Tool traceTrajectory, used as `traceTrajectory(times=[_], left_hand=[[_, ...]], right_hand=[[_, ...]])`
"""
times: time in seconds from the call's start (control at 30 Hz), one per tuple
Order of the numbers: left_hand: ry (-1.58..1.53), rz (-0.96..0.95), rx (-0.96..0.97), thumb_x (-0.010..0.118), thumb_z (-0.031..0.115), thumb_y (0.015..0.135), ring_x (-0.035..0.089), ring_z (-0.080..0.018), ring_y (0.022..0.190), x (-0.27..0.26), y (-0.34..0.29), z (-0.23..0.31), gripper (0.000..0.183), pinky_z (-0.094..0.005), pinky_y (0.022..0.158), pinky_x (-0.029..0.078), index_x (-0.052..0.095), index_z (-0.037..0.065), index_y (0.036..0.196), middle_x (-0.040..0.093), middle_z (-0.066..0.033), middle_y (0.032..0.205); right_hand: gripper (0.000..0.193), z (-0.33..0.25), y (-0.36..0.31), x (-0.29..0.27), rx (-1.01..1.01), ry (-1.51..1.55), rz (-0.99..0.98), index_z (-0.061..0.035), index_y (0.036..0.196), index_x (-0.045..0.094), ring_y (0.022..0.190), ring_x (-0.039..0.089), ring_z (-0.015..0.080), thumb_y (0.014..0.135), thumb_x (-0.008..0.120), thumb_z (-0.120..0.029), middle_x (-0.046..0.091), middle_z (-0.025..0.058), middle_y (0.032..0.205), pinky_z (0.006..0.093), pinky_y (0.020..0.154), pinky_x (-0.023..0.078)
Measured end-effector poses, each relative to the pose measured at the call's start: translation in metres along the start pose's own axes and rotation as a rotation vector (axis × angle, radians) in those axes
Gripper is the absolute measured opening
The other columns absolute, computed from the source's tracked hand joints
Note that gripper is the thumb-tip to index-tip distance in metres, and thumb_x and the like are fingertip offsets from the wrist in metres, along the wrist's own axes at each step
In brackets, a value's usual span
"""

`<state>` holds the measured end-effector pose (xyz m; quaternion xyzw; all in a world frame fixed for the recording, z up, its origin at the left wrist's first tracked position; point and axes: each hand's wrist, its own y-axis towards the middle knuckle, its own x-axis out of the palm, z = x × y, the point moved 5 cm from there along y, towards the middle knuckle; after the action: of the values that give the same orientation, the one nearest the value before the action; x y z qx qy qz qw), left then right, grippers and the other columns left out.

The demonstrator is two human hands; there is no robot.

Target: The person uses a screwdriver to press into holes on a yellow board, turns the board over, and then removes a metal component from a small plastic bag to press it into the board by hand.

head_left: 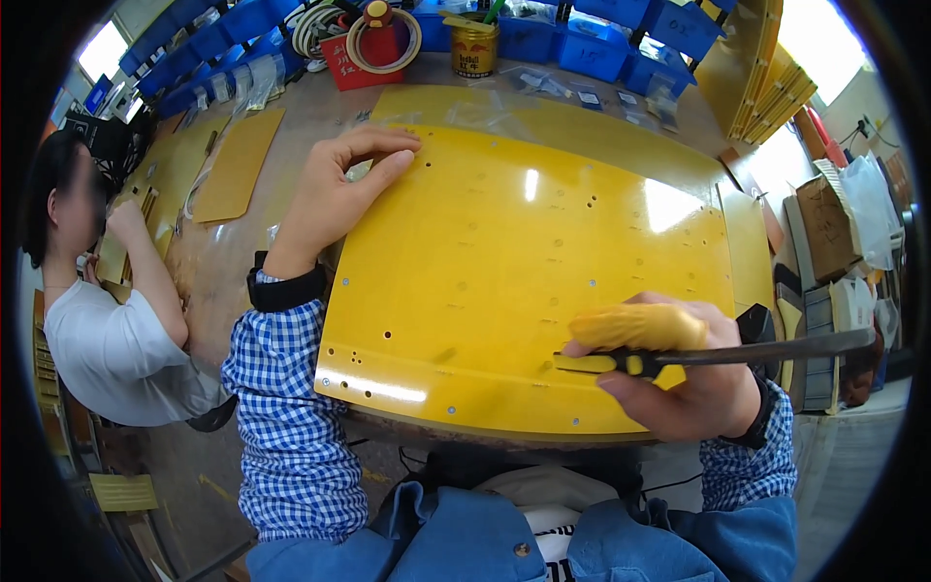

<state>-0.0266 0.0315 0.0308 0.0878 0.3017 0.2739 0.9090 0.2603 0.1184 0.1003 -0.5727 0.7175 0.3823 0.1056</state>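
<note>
A large yellow panel [504,291] with small drilled holes and metal fasteners lies flat on the bench in front of me. My left hand [339,184] is at its far left corner, thumb and fingers closed on the edge. Over the near right part of the panel is my right hand [689,373], its fingers wrapped round a screwdriver [640,364] with a yellow and black handle. The dark shaft points right, away from the panel. A yellow cover [635,328] sheathes one finger of this hand. The palm hides part of the handle.
Blue bins [529,41] line the back, with a gold can [474,48] and a red box [367,63] before them. A brown sheet [240,165] lies at left, near a seated person [121,301] in white. Cardboard boxes [827,218] stand at right.
</note>
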Motion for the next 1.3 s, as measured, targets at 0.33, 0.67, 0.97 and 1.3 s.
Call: traceTrajectory(times=[0.33,0.67,0.97,1.3], left_hand=[[-0.006,0.005,0.022,0.066,0.016,0.091,0.065,-0.0234,0.103,0.0,0.0,-0.001,0.021,-0.033,0.094,0.05,0.074,0.001,0.103,0.07,-0.0133,0.111],[-0.029,0.006,0.034,0.066,0.016,0.091,0.065,-0.023,0.103,0.0,0.001,0.0,0.021,-0.0335,0.095,0.05,0.074,0.0,0.102,0.07,-0.0128,0.111],[-0.021,0.005,0.027,0.067,0.016,0.091,0.065,-0.0223,0.103,0.0,0.0,-0.001,0.021,-0.0327,0.094,0.05,0.074,0.001,0.103,0.07,-0.0125,0.111],[-0.001,0.011,0.025,0.067,0.017,0.091,0.066,-0.0218,0.101,-0.002,-0.002,0.0,0.022,-0.032,0.091,0.051,0.074,0.001,0.104,0.071,-0.0123,0.111]], right_hand=[[0.038,0.001,0.002,0.009,0.046,0.013,-0.093,-0.003,0.117,0.062,0.071,0.066,0.0292,0.081,0.072,-0.002,0.065,0.0134,0.089,0.0354,0.062,0.054],[0.036,0.007,0.001,0.019,0.077,0.01,-0.162,-0.0037,0.119,0.06,0.072,0.065,0.0307,0.084,0.071,-0.007,0.063,0.0141,0.088,0.0361,0.061,0.053],[0.029,0.003,0.004,0.018,0.141,-0.037,-0.23,-0.0021,0.11,0.065,0.081,0.071,0.0267,0.081,0.071,-0.002,0.071,0.0158,0.096,0.0329,0.068,0.056],[0.031,0.003,0.005,0.009,0.097,-0.016,-0.153,-0.0012,0.114,0.062,0.079,0.069,0.0294,0.084,0.07,-0.005,0.067,0.0128,0.092,0.0333,0.069,0.056]])
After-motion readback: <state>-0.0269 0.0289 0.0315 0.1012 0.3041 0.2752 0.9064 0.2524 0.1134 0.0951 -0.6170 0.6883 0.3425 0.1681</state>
